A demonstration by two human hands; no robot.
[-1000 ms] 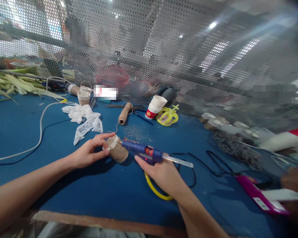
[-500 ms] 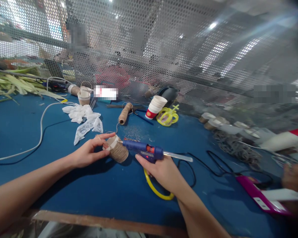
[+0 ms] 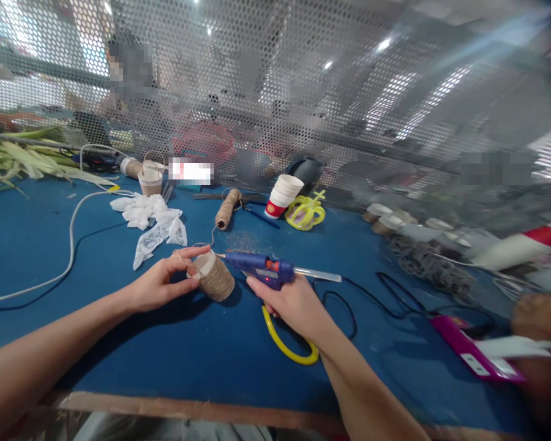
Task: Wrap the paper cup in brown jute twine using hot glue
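A paper cup wrapped in brown twine (image 3: 217, 282) lies tilted above the blue table, its white rim toward my left hand (image 3: 168, 280), whose thumb and fingers hold it at the rim. Twine runs from the cup back to a twine roll (image 3: 226, 209). My right hand (image 3: 294, 303) grips a blue glue gun (image 3: 261, 268) with a clear glue stick out of its rear. The gun's nozzle is at the cup's rim; whether they touch is hard to tell. A yellow ring (image 3: 289, 351) lies under my right hand.
Behind stand stacked paper cups (image 3: 283, 196), a yellow crown-like piece (image 3: 305, 212) and a wrapped cup (image 3: 150, 181). White cloth (image 3: 153, 220) lies left, husks (image 3: 22, 156) beyond. At right are a magenta power strip (image 3: 472, 352), black cable and another person's hand (image 3: 539, 315).
The whole view has shifted slightly. The glue gun has tilted a little, with its nozzle now nearer the top of the cup's rim. Both hands keep their holds.
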